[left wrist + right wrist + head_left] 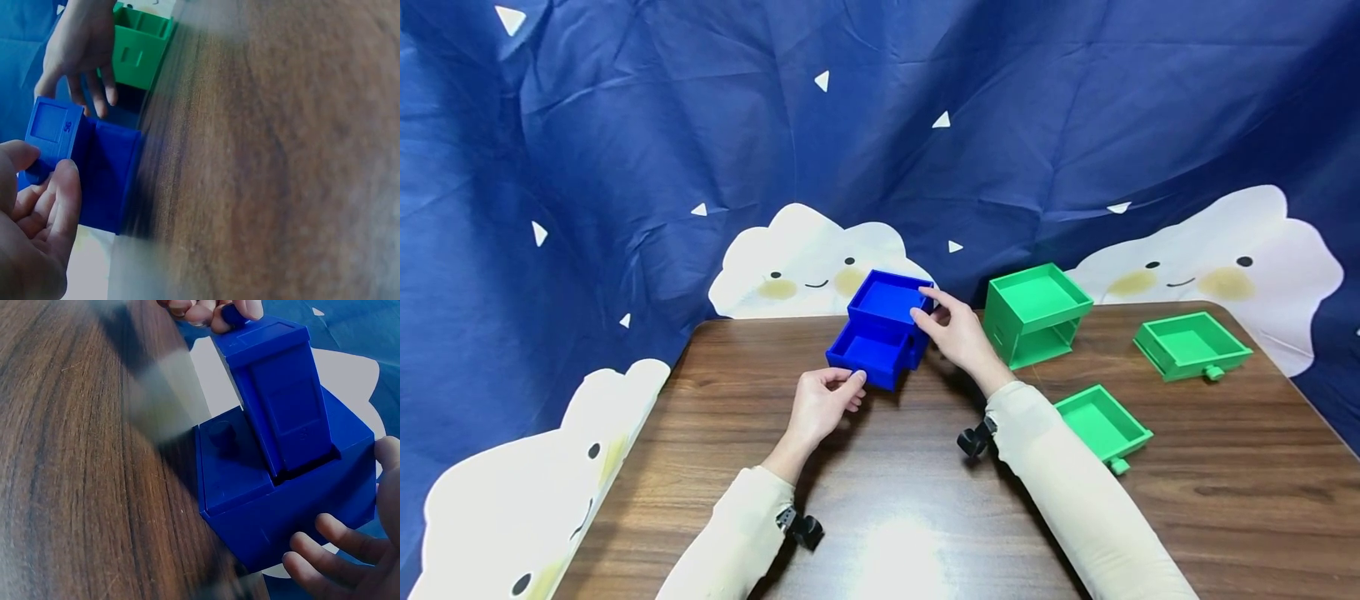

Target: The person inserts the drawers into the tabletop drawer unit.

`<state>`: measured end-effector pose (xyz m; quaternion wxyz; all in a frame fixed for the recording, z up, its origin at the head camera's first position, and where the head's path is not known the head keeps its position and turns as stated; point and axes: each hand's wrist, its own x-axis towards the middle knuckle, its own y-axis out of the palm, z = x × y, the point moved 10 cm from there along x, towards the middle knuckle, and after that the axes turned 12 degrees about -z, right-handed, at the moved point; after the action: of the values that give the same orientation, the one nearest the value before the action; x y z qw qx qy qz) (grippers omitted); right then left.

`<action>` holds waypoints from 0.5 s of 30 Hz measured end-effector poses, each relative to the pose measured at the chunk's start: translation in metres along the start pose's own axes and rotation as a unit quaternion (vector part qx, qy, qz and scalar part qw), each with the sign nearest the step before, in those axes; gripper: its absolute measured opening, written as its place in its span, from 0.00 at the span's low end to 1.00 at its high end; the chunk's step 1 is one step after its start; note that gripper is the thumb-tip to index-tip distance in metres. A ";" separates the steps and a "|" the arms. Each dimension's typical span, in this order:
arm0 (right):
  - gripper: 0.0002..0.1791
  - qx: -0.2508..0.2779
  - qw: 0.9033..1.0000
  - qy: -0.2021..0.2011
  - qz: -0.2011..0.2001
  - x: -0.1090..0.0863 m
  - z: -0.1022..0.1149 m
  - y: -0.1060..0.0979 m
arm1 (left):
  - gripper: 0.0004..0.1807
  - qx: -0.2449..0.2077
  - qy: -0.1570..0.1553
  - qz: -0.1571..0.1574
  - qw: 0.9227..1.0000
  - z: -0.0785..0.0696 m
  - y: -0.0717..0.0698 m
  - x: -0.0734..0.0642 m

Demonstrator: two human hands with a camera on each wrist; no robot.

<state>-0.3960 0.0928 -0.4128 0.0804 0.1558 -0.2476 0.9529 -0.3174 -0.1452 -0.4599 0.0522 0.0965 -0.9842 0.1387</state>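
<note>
A small blue cabinet with an open tray top stands near the table's back edge. Its upper drawer sticks far out of the front. With thumb and fingers my left hand pinches the round knob on that drawer's front. Below it, in the right wrist view, the lower drawer sits flush inside the cabinet, its own knob facing out. My right hand is at the cabinet's right side, fingertips right at the top rim and the other fingers loosely extended along the side wall.
A green cabinet with an open front bay stands right of the blue one. Farther right lies a green drawer with a knob; another green drawer lies nearer, partly behind my right sleeve. A dark blue curtain hangs behind the table.
</note>
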 end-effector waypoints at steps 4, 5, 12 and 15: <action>0.29 0.002 1.000 0.001 0.000 0.000 0.000 0.000 | 0.13 -0.001 0.001 -0.002 1.000 0.001 0.002 0.001; 0.29 0.002 1.000 0.001 0.000 0.000 0.000 0.000 | 0.13 -0.001 0.001 -0.002 1.000 0.001 0.002 0.001; 0.30 0.002 1.000 0.003 0.004 -0.001 -0.003 0.001 | 0.12 -0.002 0.005 0.001 1.000 0.000 0.006 0.000; 0.30 -0.001 1.000 0.006 0.004 0.000 -0.003 0.002 | 0.11 0.002 0.007 0.004 1.000 -0.001 0.007 0.000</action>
<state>-0.3971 0.0923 -0.4158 0.0777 0.1493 -0.2491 0.9537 -0.3186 -0.1379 -0.4606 0.0587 0.0917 -0.9840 0.1413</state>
